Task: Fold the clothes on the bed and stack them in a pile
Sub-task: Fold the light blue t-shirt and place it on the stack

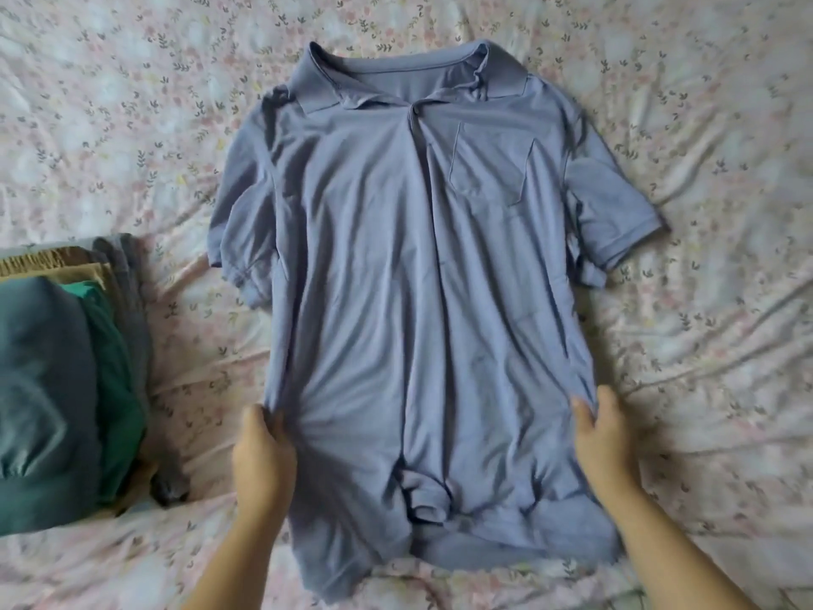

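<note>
Two hands hold the blue polo shirt (396, 266), spread face-up mid-bed on the floral sheet (704, 345). The left hand (264, 451) and right hand (602, 433) each pinch a side edge near the hem, probably to pull it flat before folding. At left, the pile of folded clothes (53, 380) awaits it; no container shows.

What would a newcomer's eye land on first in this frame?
The blue polo shirt dominates, spread face up in the middle of the floral bedsheet, with its collar at the far end and its lower hem bunched. The left hand and right hand each grip a side edge near the bottom. A pile of folded clothes sits at the left edge.
</note>
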{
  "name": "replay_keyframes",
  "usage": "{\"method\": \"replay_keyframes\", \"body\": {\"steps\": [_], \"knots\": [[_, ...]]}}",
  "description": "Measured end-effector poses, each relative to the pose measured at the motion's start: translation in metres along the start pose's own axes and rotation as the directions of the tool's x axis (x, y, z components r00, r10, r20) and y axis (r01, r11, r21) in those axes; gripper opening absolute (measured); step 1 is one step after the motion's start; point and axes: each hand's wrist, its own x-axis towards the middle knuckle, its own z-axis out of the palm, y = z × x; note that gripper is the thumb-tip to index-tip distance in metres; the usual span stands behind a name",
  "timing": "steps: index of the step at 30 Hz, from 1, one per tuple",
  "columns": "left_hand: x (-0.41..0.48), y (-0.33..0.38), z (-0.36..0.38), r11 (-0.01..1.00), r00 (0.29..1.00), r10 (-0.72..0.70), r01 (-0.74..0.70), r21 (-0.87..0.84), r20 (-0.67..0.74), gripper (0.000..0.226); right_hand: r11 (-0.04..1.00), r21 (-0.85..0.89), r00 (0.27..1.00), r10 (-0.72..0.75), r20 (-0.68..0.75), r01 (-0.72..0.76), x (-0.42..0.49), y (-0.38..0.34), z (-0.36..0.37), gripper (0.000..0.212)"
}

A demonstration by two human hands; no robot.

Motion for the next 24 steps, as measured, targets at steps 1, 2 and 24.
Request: {"method": "replay_keyframes", "body": {"steps": [1, 2, 24], "knots": [[0.003, -0.002, -0.006, 1.000, 1.000, -0.001, 0.000, -0.010, -0.026, 0.018, 1.000, 0.008, 0.999, 0.017, -0.029, -0.017, 0.005, 0.003, -0.005, 0.023], [0.005, -0.005, -0.010, 1.000, 0.999, 0.013, -0.013, -0.001, -0.035, 0.017, 1.000, 0.003, 0.999, 0.011, -0.039, -0.010, 0.009, 0.006, -0.010, 0.024], [-0.095, -0.086, -0.001, 0.757, 0.770, 0.582, -0.630, 0.173, 0.262, 0.020, 0.842, -0.359, 0.915, -0.358, 0.187, 0.403, -0.099, 0.053, 0.009, 0.017]]}}
